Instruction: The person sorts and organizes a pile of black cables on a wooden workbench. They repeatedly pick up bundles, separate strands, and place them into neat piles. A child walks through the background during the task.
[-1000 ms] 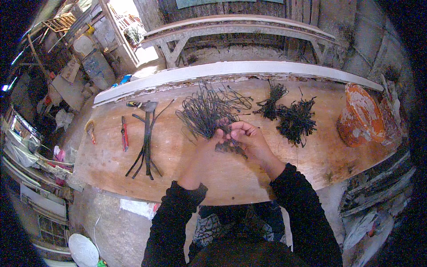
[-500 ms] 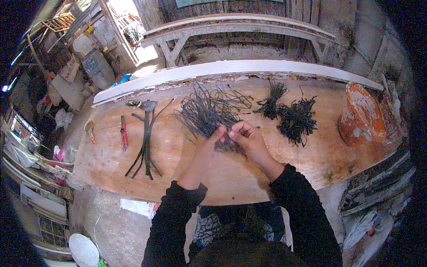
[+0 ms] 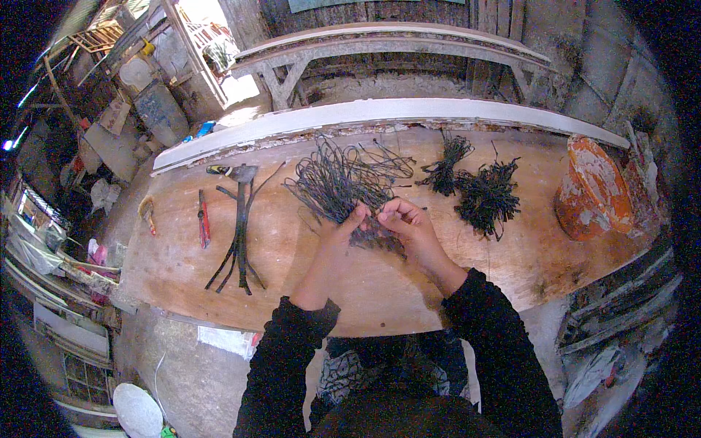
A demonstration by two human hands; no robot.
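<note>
A loose tangle of thin black cords [image 3: 336, 171] lies at the middle of the wooden table, its near end gathered at my hands. My left hand [image 3: 343, 232] is closed on part of this bundle, thumb on top. Close beside it, my right hand [image 3: 409, 226] pinches with thumb and forefinger at the bundle's near right side; the strand between its fingertips is too small to make out clearly. Right of my hands lie two tied bunches of black cord, a smaller bunch [image 3: 445, 164] and a fuller bunch [image 3: 489, 193].
Flat black strips [image 3: 241, 237] lie left of the tangle by a hammer [image 3: 237, 172]. Further left are red-handled pliers [image 3: 204, 219] and a brush [image 3: 148, 215]. An orange, plaster-smeared bucket [image 3: 595, 190] lies tipped at the right. A long white board [image 3: 394, 111] runs along the table's far edge.
My hands stay almost in place at the cords, with only a slight shift of the fingers. The tangle moves a little; everything else on the table is unchanged.
</note>
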